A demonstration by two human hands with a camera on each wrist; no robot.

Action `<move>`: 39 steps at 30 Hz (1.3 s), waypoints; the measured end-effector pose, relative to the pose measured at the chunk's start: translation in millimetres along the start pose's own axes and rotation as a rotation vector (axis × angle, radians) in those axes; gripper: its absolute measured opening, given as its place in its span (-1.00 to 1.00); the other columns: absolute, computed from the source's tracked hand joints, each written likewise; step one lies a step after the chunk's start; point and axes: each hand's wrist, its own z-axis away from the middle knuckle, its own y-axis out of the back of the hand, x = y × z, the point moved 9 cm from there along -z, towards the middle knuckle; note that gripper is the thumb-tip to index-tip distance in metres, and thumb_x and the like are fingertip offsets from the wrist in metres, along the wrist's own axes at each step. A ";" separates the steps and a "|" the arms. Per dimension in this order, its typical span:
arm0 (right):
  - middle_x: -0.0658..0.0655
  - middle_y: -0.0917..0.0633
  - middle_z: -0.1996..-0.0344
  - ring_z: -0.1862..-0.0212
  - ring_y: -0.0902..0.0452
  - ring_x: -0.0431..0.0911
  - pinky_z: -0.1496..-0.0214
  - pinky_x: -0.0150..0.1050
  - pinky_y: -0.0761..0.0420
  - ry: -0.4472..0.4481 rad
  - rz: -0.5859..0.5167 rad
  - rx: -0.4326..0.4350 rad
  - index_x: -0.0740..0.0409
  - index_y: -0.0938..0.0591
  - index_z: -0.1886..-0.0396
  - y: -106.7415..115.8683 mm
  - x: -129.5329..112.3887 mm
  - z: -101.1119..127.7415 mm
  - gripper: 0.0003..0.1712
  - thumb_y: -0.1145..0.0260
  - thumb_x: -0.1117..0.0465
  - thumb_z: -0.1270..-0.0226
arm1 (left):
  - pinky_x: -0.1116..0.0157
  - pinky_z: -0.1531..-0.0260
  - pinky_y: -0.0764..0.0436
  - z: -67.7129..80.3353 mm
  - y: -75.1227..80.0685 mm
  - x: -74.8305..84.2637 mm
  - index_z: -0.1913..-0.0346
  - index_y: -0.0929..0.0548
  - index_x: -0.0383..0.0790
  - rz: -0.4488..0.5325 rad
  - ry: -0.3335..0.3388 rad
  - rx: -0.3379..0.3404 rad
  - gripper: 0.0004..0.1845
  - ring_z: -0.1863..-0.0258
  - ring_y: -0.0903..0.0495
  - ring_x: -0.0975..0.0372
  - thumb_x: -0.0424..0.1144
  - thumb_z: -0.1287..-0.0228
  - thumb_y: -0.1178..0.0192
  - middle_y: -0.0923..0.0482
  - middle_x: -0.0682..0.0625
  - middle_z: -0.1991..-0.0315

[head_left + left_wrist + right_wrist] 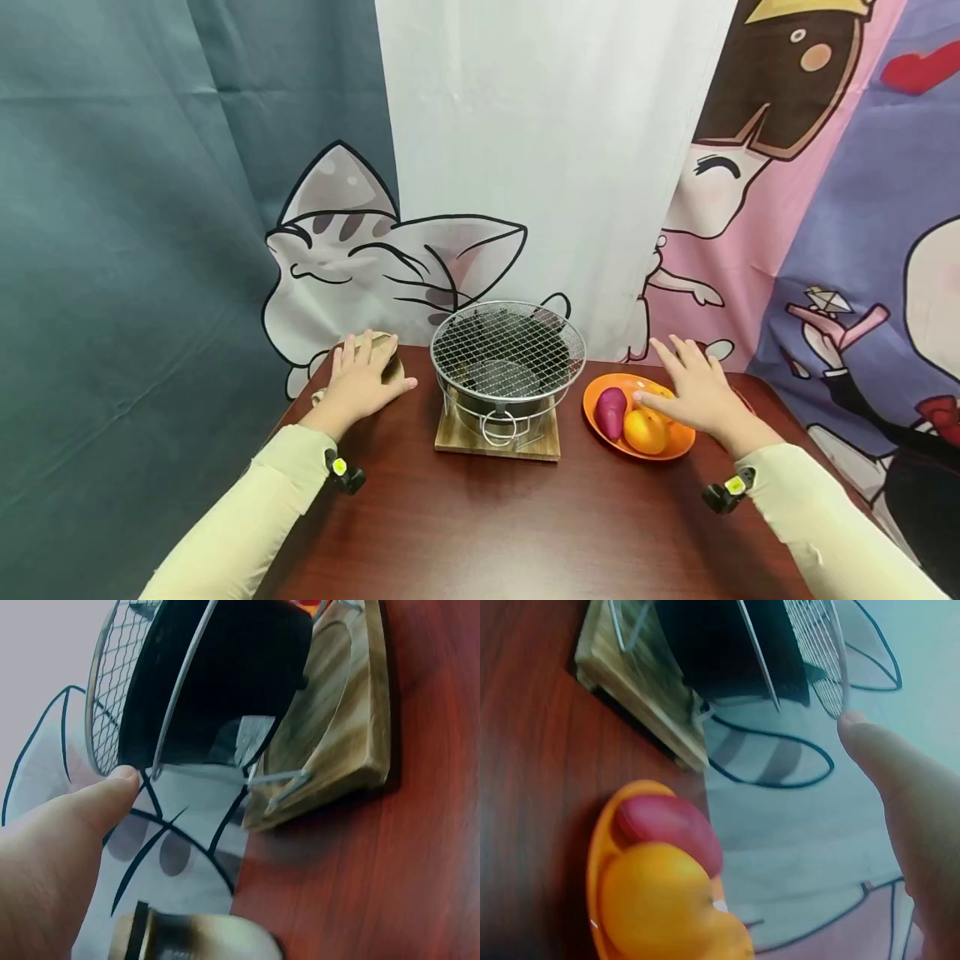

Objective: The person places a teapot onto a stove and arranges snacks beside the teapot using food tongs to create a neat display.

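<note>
Dark reddish-brown wooden table [480, 533] against hanging cloth backdrops.

Behind the table, left to right: plain teal-grey fabric curtain [112, 208], white cloth panel printed with a smiling grey-striped cartoon cat [360, 250], then pink and purple cartoon-figure drape [840, 233] with a red heart near the top corner. Soft folds throughout, evenly lit, faint sheen on the tabletop.

The scene is viewed from head height, forward and down across the tabletop [480, 517], with the grill [507, 350] at 12 o'clock. The grill [202, 682] is seen close from low at the left wrist, at 9 o'clock. From the right wrist, at 3 o'clock, the grill [742, 645] and the orange plate [600, 847] are caught. The grill is shared by all views.
</note>
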 end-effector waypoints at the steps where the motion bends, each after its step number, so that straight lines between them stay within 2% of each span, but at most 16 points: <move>1: 0.48 -0.11 -0.51 -0.51 0.10 0.45 -0.40 0.53 0.17 0.015 -0.010 0.022 0.10 -0.11 -0.61 -1.4 -2.9 0.4 0.18 -0.29 -0.43 -0.20 | -0.27 -0.45 0.33 0.5 -0.8 2.8 -0.63 -0.04 -0.02 0.005 -0.013 0.016 0.05 -0.56 0.37 -0.29 0.53 -0.24 0.04 0.21 -0.36 -0.60; 5: 0.42 -0.19 -0.49 -0.50 0.01 0.37 -0.43 0.48 0.08 0.052 -0.052 0.090 0.10 -0.19 -0.58 -9.8 -16.5 3.7 0.11 -0.33 -0.38 -0.21 | -0.24 -0.48 0.19 4.1 -6.3 14.5 -0.62 -0.05 -0.09 0.036 -0.055 0.071 0.02 -0.56 0.21 -0.27 0.44 -0.28 -0.04 0.07 -0.37 -0.58; 8: 0.41 -0.25 -0.46 -0.47 -0.07 0.37 -0.43 0.43 -0.02 0.077 -0.079 0.144 0.14 -0.26 -0.55 -15.7 -29.8 7.3 0.06 -0.36 -0.32 -0.22 | -0.23 -0.48 0.08 7.0 -15.2 20.7 -0.62 -0.04 -0.16 0.096 -0.077 0.091 0.03 -0.56 0.14 -0.26 0.37 -0.29 -0.11 0.03 -0.36 -0.57; 13: 0.35 -0.35 -0.42 -0.41 -0.22 0.33 -0.39 0.35 -0.21 0.137 -0.098 0.231 0.16 -0.38 -0.45 -21.4 -59.3 13.7 -0.05 -0.43 -0.23 -0.18 | -0.22 -0.47 0.03 10.0 -36.9 25.1 -0.61 0.03 -0.30 0.242 -0.059 0.067 0.08 -0.56 0.17 -0.25 0.29 -0.31 -0.18 0.09 -0.35 -0.59; 19: 0.29 -0.43 -0.36 -0.35 -0.35 0.27 -0.30 0.33 -0.38 0.187 -0.106 0.266 0.13 -0.44 -0.40 -32.5 -90.0 20.9 -0.08 -0.47 -0.23 -0.14 | -0.11 -0.51 0.04 14.0 -63.7 31.9 -0.57 0.04 -0.45 0.329 -0.065 0.022 0.11 -0.57 0.14 -0.21 0.26 -0.29 -0.21 0.11 -0.37 -0.58; 25: 0.25 -0.47 -0.31 -0.32 -0.38 0.19 -0.33 0.24 -0.41 0.203 -0.151 0.297 0.13 -0.49 -0.35 -48.7 -101.1 27.9 -0.16 -0.49 -0.15 -0.14 | -0.14 -0.49 -0.02 17.8 -92.5 36.6 -0.56 0.01 -0.46 0.342 -0.039 -0.017 0.22 -0.55 0.05 -0.23 0.36 -0.15 -0.26 0.02 -0.39 -0.56; 31: 0.22 -0.56 -0.15 -0.16 -0.50 0.12 -0.23 0.15 -0.51 0.251 -0.171 0.346 0.15 -0.59 -0.23 -68.4 -113.1 38.1 -0.30 -0.51 -0.07 -0.14 | -0.19 -0.47 -0.03 21.3 -121.8 40.7 -0.55 -0.01 -0.51 0.379 -0.016 -0.057 0.30 -0.53 -0.02 -0.26 0.35 -0.03 -0.37 -0.04 -0.42 -0.53; 35: 0.21 -0.59 -0.11 -0.14 -0.51 0.10 -0.23 0.12 -0.52 0.278 -0.180 0.361 0.11 -0.62 -0.20 -83.9 -121.6 41.5 -0.33 -0.52 -0.03 -0.10 | -0.20 -0.48 0.01 23.0 -135.2 40.2 -0.55 -0.01 -0.50 0.372 0.003 -0.073 0.32 -0.53 -0.03 -0.23 0.38 0.00 -0.37 -0.05 -0.39 -0.54; 39: 0.15 -0.61 -0.08 -0.14 -0.51 0.06 -0.21 0.07 -0.52 0.302 -0.198 0.363 0.11 -0.64 -0.16 -100.8 -127.4 43.8 -0.38 -0.52 -0.01 -0.11 | -0.24 -0.47 0.06 23.6 -139.8 41.4 -0.55 -0.06 -0.47 0.366 -0.001 -0.070 0.31 -0.53 -0.06 -0.22 0.41 0.01 -0.35 -0.08 -0.35 -0.54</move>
